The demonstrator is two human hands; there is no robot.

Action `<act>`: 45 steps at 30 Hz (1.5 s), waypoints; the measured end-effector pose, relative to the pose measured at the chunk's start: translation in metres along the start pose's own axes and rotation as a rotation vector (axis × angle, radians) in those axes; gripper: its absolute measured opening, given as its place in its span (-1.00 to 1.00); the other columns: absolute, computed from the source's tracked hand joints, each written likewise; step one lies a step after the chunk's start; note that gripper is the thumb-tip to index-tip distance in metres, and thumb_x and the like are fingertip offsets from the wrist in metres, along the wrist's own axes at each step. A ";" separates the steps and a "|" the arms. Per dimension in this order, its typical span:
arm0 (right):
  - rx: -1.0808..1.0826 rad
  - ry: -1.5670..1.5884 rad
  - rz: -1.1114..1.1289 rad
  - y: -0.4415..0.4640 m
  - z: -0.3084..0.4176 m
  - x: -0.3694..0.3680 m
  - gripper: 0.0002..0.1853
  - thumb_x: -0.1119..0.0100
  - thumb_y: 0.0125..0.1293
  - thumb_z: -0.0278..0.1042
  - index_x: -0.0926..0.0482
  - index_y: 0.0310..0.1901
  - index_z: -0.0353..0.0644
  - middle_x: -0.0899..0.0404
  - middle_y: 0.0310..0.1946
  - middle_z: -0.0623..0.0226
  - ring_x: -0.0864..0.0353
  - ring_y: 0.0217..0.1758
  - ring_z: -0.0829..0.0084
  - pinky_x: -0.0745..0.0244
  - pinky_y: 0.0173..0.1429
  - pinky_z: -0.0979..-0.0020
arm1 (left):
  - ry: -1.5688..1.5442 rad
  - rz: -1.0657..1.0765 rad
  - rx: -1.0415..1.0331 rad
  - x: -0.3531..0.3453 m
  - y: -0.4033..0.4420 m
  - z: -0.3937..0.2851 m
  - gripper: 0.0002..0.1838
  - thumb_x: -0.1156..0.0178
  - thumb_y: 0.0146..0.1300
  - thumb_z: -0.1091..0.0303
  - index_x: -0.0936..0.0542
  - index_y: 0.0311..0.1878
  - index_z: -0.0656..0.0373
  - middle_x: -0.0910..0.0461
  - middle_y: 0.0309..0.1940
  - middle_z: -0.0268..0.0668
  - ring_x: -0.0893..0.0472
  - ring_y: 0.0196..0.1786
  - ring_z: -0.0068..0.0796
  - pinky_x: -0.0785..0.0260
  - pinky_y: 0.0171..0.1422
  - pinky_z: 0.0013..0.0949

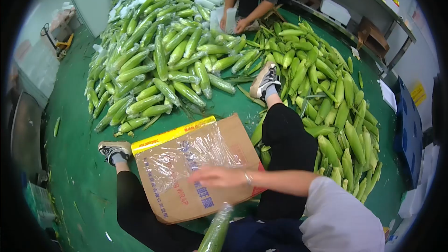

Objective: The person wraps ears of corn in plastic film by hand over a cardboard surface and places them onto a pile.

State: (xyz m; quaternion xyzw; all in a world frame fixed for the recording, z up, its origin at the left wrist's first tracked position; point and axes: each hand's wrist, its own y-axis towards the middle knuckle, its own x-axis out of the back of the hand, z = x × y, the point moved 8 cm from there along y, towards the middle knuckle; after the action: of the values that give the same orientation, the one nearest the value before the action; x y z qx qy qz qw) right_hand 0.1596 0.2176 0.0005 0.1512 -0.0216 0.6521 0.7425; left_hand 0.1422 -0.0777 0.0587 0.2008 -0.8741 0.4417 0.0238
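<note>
My right hand (pixel 217 176), slightly blurred, reaches over a flat cardboard box (pixel 172 203) resting between my legs. Its fingers look stretched out, and nothing shows in them. Beneath it, a sheet of clear plastic wrap (pixel 205 147) lies on the cardboard, running from a yellow-edged wrap box (pixel 175 134) along the far side. An ear of corn in clear wrap (pixel 217 231) sticks up at the bottom edge, close to my body. My left hand is out of view, so what supports that ear is hidden.
Wrapped corn (pixel 161 60) is heaped ahead on the left; unwrapped ears in husks (pixel 326 84) are piled on the right. Another person's hands (pixel 235 24) handle a pale sleeve at the back. A blue pallet (pixel 407 130) stands at the right, a pallet jack (pixel 60 42) far left.
</note>
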 end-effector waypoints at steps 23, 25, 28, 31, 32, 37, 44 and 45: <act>-0.586 -0.304 -0.981 -0.013 -0.138 0.423 -0.68 -0.32 0.03 -0.21 -0.57 -0.36 -0.35 -0.62 -0.52 0.17 -0.58 -0.56 0.28 -0.51 -0.38 0.18 | -0.391 -0.236 -0.770 0.007 0.259 -0.266 -0.75 -0.07 0.40 0.33 -0.51 0.00 0.32 -0.61 -0.34 -0.24 -0.56 -0.28 -0.53 -0.40 -0.11 -0.48; -0.598 -0.764 -0.685 -0.025 -0.218 0.420 -0.60 -0.32 -0.01 -0.30 -0.53 -0.17 -0.38 -0.64 -0.42 0.07 -0.63 -0.43 0.13 -0.56 -0.31 0.15 | -0.283 -0.284 -0.729 0.049 0.262 -0.224 -0.80 -0.09 0.39 0.36 -0.50 -0.06 0.31 -0.57 -0.40 -0.26 -0.52 -0.38 -0.58 -0.36 -0.23 -0.53; -0.816 -0.873 0.188 -0.087 -0.206 0.265 -0.25 -0.42 -0.16 -0.27 -0.40 0.15 -0.31 -0.51 0.03 -0.11 -0.54 0.06 0.01 -0.48 0.15 0.07 | -0.121 -0.406 -0.521 0.097 0.247 -0.163 -0.84 -0.17 0.31 0.49 -0.59 -0.10 0.35 -0.66 -0.27 -0.21 -0.58 -0.24 -0.53 -0.47 -0.11 -0.43; -0.767 -1.131 0.548 -0.122 -0.193 0.171 -0.33 -0.38 -0.05 -0.11 -0.47 0.17 -0.06 -0.48 0.08 0.19 -0.40 0.21 0.10 -0.39 0.17 0.07 | -0.144 -0.401 -0.565 0.128 0.257 -0.099 -0.86 -0.13 0.33 0.44 -0.50 -0.11 0.29 -0.51 -0.45 -0.33 -0.45 -0.43 -0.62 -0.30 -0.31 -0.54; -0.631 -1.233 0.558 -0.121 -0.189 0.154 -0.42 -0.32 0.04 -0.11 -0.50 0.16 0.01 -0.50 0.05 0.24 -0.41 0.21 0.14 -0.38 0.14 0.12 | -0.093 -0.468 -0.597 0.129 0.242 -0.106 -0.85 -0.14 0.34 0.44 -0.53 -0.10 0.31 -0.55 -0.39 -0.31 -0.49 -0.38 -0.61 -0.35 -0.26 -0.51; -0.706 -1.375 0.638 -0.111 -0.207 0.160 -0.75 -0.14 0.20 -0.21 -0.69 -0.13 0.01 -0.55 -0.04 0.28 -0.50 0.09 0.23 -0.46 0.02 0.22 | 0.044 -0.686 -0.702 0.156 0.183 -0.107 -0.82 -0.16 0.33 0.41 -0.54 -0.07 0.28 -0.56 -0.38 -0.32 -0.51 -0.37 -0.57 -0.39 -0.26 -0.50; -0.584 -0.732 -1.013 -0.130 -0.008 0.314 -0.81 -0.28 0.21 -0.39 -0.56 -0.24 -0.33 -0.66 -0.37 0.28 -0.62 -0.38 0.43 -0.55 -0.30 0.34 | 0.449 -0.763 -0.470 0.153 0.136 -0.085 -0.67 -0.32 0.15 0.41 -0.48 -0.06 0.30 -0.46 -0.37 -0.24 -0.45 -0.38 -0.48 -0.38 -0.26 -0.41; -0.404 -0.578 -1.133 -0.123 0.024 0.305 -0.78 -0.25 0.24 -0.37 -0.53 -0.17 -0.32 -0.64 -0.35 0.31 -0.62 -0.37 0.43 -0.56 -0.27 0.35 | 0.447 -0.748 -0.471 0.144 0.137 -0.091 -0.61 -0.34 0.13 0.36 -0.47 -0.03 0.28 -0.46 -0.33 -0.21 -0.48 -0.36 -0.39 -0.39 -0.25 -0.36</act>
State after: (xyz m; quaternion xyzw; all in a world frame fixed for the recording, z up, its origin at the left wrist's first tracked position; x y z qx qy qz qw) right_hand 0.3290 0.4926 0.0693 0.1657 -0.2587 0.0778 0.9485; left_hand -0.0536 0.0182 0.0412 0.3904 -0.7917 0.2258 0.4121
